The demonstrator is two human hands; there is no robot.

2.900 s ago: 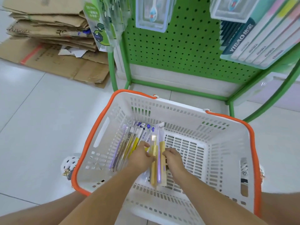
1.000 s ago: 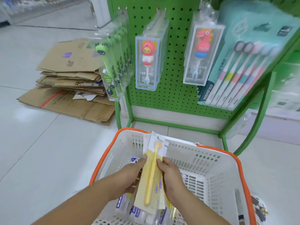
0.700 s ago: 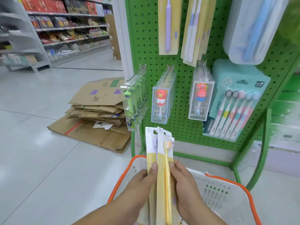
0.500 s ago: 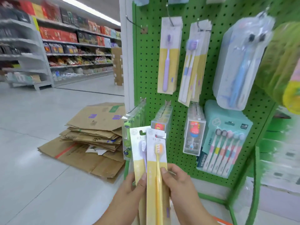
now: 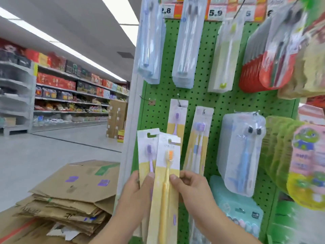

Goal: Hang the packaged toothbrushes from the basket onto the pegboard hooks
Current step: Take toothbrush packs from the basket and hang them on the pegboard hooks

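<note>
1. Two bare forearms rise from the bottom edge, the hands raised side by side in front of a green pegboard (image 5: 218, 103).
2. The left hand (image 5: 136, 189) grips a packaged toothbrush with a purple brush (image 5: 147, 155), its thumb pressed on the card's front.
3. The right hand (image 5: 190, 188) pinches a packaged toothbrush with a yellow brush (image 5: 166, 173), thumb on the front, fingers curled behind. This card overlaps the purple one's right edge.
4. Both cards stand upright, their hang holes at the top, below an empty hook (image 5: 143, 98).
5. Just behind them, matching yellow-and-white packs (image 5: 177, 117) hang on the pegboard, with clear blister packs (image 5: 241, 152) to the right and above.
6. To the left, flattened cardboard (image 5: 70, 194) lies stacked on the floor.
7. Far off, stocked store shelves (image 5: 66, 95) line the aisle.
</note>
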